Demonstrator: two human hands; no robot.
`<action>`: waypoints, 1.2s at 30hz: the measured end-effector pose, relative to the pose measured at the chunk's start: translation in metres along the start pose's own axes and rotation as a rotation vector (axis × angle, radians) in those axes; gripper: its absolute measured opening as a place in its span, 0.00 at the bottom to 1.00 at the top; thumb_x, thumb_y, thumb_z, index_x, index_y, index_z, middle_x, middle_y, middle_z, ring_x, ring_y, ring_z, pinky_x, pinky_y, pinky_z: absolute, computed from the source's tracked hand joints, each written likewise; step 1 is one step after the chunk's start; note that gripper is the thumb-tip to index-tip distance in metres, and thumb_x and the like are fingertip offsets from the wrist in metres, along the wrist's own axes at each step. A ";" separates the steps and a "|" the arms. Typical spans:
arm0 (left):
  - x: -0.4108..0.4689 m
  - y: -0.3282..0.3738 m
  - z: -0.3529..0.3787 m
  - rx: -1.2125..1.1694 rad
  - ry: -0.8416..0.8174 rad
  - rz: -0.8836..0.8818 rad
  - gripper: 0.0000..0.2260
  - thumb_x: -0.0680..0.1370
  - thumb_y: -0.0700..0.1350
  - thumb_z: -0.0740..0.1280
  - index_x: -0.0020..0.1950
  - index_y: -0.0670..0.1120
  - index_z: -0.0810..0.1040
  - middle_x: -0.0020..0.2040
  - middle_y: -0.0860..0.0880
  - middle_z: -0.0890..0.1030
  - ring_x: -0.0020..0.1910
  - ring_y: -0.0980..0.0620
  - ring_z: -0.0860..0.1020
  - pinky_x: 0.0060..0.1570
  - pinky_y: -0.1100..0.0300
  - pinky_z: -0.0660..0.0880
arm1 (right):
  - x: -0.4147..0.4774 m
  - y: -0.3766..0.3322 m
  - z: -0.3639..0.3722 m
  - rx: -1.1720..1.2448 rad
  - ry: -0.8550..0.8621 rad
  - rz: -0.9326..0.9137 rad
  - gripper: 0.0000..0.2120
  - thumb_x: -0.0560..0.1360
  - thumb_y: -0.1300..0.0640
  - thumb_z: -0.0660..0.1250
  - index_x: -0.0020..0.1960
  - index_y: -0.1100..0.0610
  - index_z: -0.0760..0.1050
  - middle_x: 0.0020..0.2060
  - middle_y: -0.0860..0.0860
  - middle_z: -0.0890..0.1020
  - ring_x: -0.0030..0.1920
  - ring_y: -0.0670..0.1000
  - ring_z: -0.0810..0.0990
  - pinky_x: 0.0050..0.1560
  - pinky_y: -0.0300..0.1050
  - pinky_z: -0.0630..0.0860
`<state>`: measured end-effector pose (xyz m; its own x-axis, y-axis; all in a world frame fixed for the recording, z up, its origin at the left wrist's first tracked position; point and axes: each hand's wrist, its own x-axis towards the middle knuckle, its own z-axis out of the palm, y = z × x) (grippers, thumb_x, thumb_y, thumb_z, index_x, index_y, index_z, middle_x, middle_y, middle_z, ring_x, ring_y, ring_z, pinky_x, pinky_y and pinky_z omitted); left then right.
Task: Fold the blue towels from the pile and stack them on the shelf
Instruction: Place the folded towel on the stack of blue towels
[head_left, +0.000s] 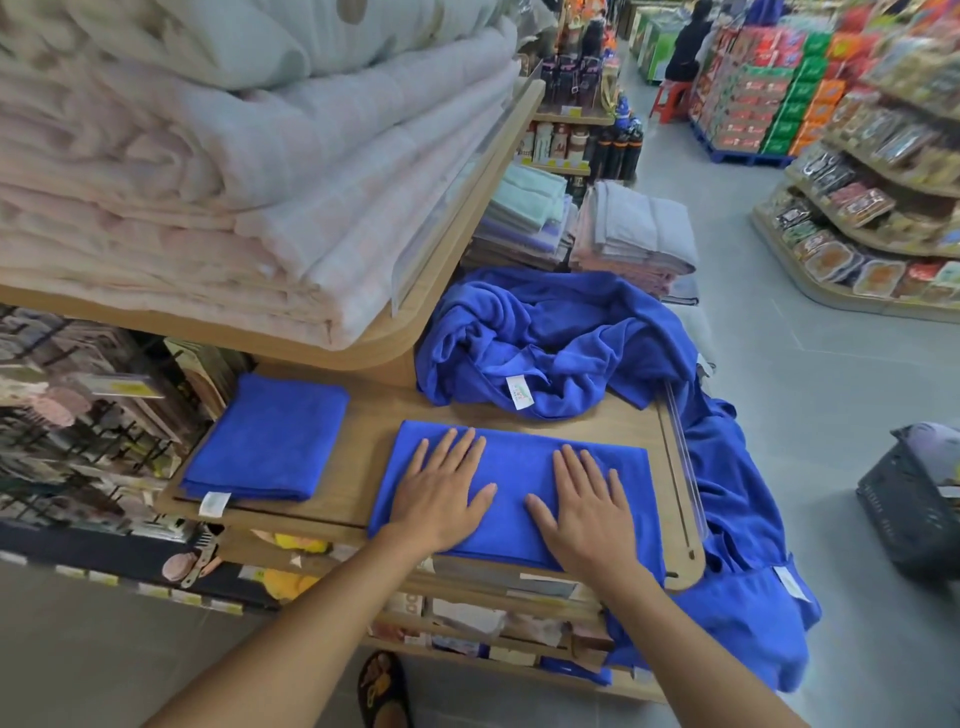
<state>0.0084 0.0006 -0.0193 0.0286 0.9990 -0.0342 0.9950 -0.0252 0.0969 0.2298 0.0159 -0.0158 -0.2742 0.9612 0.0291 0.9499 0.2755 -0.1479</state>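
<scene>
Head view: both hands lie flat, palms down, on a half-folded blue towel (514, 467) spread on the wooden shelf (363, 457). Left hand (441, 501) covers its 9 o'clock half, right hand (587, 514) its 3 o'clock half. Fingers are straight and spread, pointing to 12, gripping nothing, only pressing the cloth. The towel's long axis runs 9 to 3, and its near edge reaches the shelf front. Judgement: the next fold likely goes across that axis, one short end carried over the other, and either hand looks equally placed to lift an end. A finished folded towel (270, 441) sits at 9 o'clock of the left hand, apart from the working towel, with bare wood between. The left hand is the nearer one for any transfer that way. The unfolded pile (545, 338) heaps at 12 to 1 o'clock, just beyond the working towel. Part of it spills over the clear shelf lip (684, 457) at 3 o'clock and hangs toward the floor. Surface: smooth flat wood, likely little drag on the cloth. Overhead at 11 o'clock, an upper shelf holds thick pale quilts (208, 171). Room: shop aisle, grey floor, goods racks at 2 o'clock, dark basket (914, 504) on the floor at 3.
</scene>
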 end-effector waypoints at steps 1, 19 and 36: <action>-0.002 -0.002 0.000 -0.001 0.000 -0.014 0.35 0.81 0.67 0.46 0.84 0.52 0.47 0.84 0.54 0.47 0.82 0.53 0.43 0.80 0.47 0.40 | -0.004 0.010 0.001 -0.010 0.000 0.024 0.44 0.77 0.27 0.38 0.83 0.53 0.56 0.82 0.48 0.58 0.82 0.50 0.52 0.81 0.56 0.46; 0.000 0.027 -0.005 -0.046 0.040 0.016 0.37 0.80 0.67 0.43 0.84 0.47 0.46 0.84 0.50 0.44 0.82 0.52 0.39 0.79 0.45 0.39 | -0.003 0.068 -0.020 0.180 0.135 0.154 0.32 0.82 0.46 0.62 0.80 0.62 0.60 0.77 0.60 0.64 0.77 0.61 0.61 0.78 0.55 0.58; -0.024 0.058 0.007 -0.010 -0.044 0.082 0.56 0.68 0.82 0.43 0.83 0.45 0.39 0.83 0.49 0.38 0.80 0.52 0.33 0.78 0.45 0.34 | 0.046 0.066 -0.086 0.587 -0.263 0.588 0.18 0.73 0.58 0.74 0.56 0.63 0.69 0.41 0.52 0.74 0.38 0.51 0.74 0.35 0.45 0.70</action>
<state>0.0656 -0.0251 -0.0203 0.1145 0.9910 -0.0690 0.9881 -0.1064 0.1110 0.2924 0.0794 0.0608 0.1416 0.8913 -0.4307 0.7370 -0.3854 -0.5552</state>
